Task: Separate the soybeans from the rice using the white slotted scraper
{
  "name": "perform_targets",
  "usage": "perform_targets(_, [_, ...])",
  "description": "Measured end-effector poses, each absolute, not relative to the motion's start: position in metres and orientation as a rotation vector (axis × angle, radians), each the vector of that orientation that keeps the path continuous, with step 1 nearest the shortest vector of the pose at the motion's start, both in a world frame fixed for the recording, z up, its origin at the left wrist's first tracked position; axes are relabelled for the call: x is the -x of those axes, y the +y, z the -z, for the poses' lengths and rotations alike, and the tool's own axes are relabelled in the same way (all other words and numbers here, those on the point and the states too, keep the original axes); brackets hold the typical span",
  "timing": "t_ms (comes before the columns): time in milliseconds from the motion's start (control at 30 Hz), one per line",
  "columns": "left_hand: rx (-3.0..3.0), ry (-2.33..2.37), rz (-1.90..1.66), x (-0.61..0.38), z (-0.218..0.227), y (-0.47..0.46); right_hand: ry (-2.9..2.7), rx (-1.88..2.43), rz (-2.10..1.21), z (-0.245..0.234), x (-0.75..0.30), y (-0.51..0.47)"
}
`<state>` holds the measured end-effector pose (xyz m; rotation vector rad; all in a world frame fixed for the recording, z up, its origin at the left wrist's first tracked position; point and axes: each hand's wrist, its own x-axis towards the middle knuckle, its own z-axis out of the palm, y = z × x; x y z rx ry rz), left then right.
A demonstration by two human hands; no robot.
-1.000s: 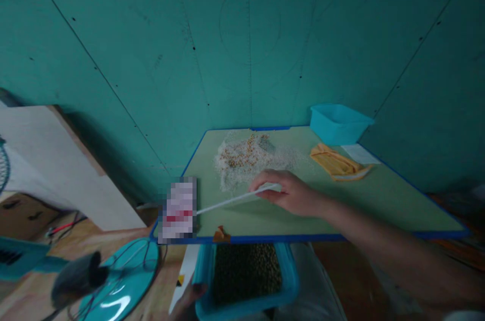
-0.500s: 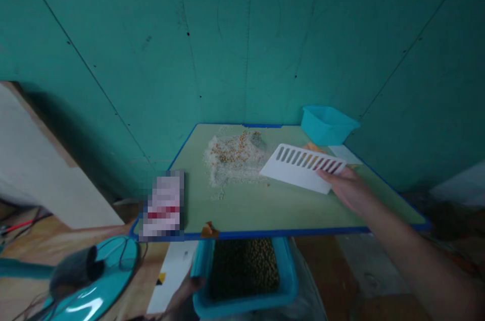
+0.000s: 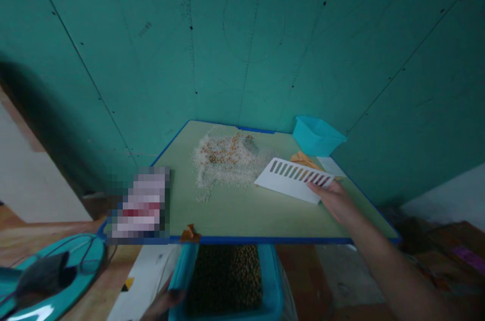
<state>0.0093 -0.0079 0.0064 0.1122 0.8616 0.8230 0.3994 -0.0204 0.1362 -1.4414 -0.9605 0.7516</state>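
My right hand (image 3: pixel 334 201) grips the right end of a white slotted plastic scraper (image 3: pixel 293 178), which hangs just above the green board (image 3: pixel 242 210) to the right of a pile of white grains mixed with yellow kernels (image 3: pixel 223 159). At the bottom edge my left hand (image 3: pixel 163 302) holds the left rim of a blue tub (image 3: pixel 273 285) filled with dark green beans, under the board's front edge. Only part of that hand's fingers show.
A smaller blue tub (image 3: pixel 316 135) stands at the board's back right, with an orange cloth (image 3: pixel 303 159) beside it. A pixelated packet (image 3: pixel 140 206) lies at the front left corner. A teal fan (image 3: pixel 49 280) sits lower left. Teal wall panels rise behind.
My right hand has carried the scraper from the board's front middle to the right of the grain pile and turned it flat. The view has shifted slightly.
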Motion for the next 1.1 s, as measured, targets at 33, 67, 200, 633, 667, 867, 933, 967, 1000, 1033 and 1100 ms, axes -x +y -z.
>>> perform_targets(33, [-0.103, 0.912, -0.807, -0.007, 0.006, -0.003, -0.975, 1.448, -0.748, -0.136, -0.4, -0.022])
perform_targets(67, [-0.089, 0.972, -0.785, -0.005, 0.017, 0.001, -0.993, 1.455, -0.748, -0.135, -0.4, -0.023])
perform_targets(200, [-0.092, 1.112, -0.775, 0.001, 0.031, 0.016, -1.042, 1.473, -0.777, -0.135, -0.395, -0.027])
perform_targets(633, [-0.206, 0.948, -0.79, -0.013, -0.03, -0.01, -1.168, 1.605, -0.791, -0.151, -0.362, -0.06])
perform_targets(667, [-0.234, 0.9, -0.801, -0.016, -0.037, -0.016, -1.185, 1.617, -0.785, -0.152, -0.358, -0.065])
perform_targets(867, [-0.304, 0.906, -0.763, -0.035, -0.07, -0.028, -1.147, 1.585, -0.69, -0.152, -0.332, -0.096])
perform_targets(933, [-0.31, 0.93, -0.73, -0.04, -0.072, -0.028, -1.142, 1.586, -0.706, -0.151, -0.328, -0.102])
perform_targets(967, [-0.313, 0.945, -0.724, -0.042, -0.073, -0.029, -1.159, 1.593, -0.733, -0.15, -0.327, -0.105])
perform_targets(1000, [-0.317, 0.955, -0.725, -0.043, -0.072, -0.029, -1.175, 1.597, -0.759, -0.15, -0.327, -0.106])
perform_targets(1033, [-0.324, 0.959, -0.733, -0.044, -0.071, -0.03, -1.186, 1.6, -0.781, -0.149, -0.327, -0.106])
perform_targets(1100, [-0.325, 0.956, -0.741, -0.044, -0.07, -0.03, -1.169, 1.589, -0.772, -0.147, -0.328, -0.105])
